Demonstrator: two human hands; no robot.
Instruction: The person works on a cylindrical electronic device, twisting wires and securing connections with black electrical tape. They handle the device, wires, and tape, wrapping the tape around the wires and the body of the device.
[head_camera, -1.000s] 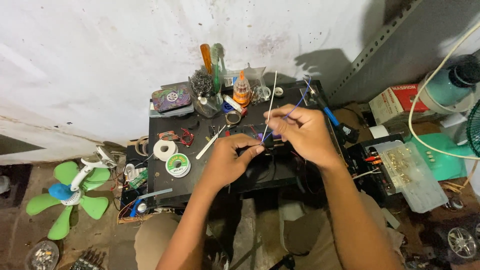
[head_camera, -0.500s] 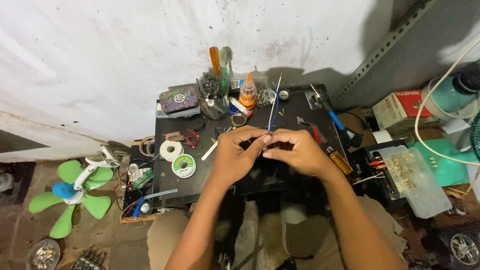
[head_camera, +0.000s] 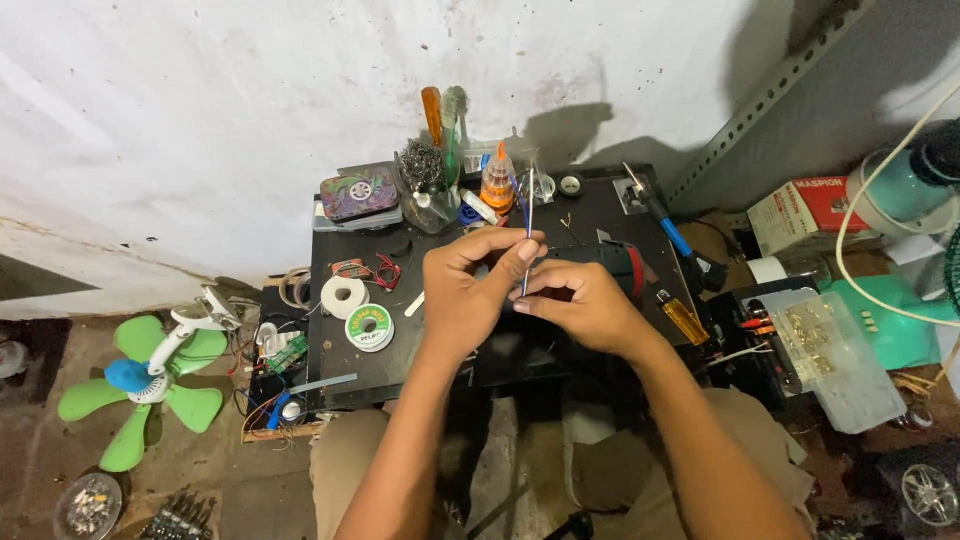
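Against the stained white wall (head_camera: 200, 120) stands a small black table (head_camera: 600, 215), crowded along its back edge with an orange-capped glue bottle (head_camera: 497, 180), an orange-handled screwdriver (head_camera: 432, 115) and a patterned tin (head_camera: 358, 193), while a roll of white tape (head_camera: 345, 296) and a green-labelled spool of solder (head_camera: 370, 327) lie toward its left side and a blue-handled tool (head_camera: 670, 225) lies along its right. On the floor to the left sits a green fan blade (head_camera: 140, 385), and to the right a clear plastic parts box (head_camera: 835, 355). Above the middle of the table the two hands meet, touching. The left hand (head_camera: 465, 295) comes in from below and left, its forefinger and thumb closed near the upper part of a thin blue-and-white wire (head_camera: 528, 225). The right hand (head_camera: 580, 305) lies just beside it, its grip pinched shut on the lower end of that same wire. The wire's long axis runs nearly upright in the view, pointing away from the person toward the wall, with its free end standing clear above both hands and in front of the glue bottle. Both grips are at the wire's near end; the right hand holds lowest, the left slightly farther up.
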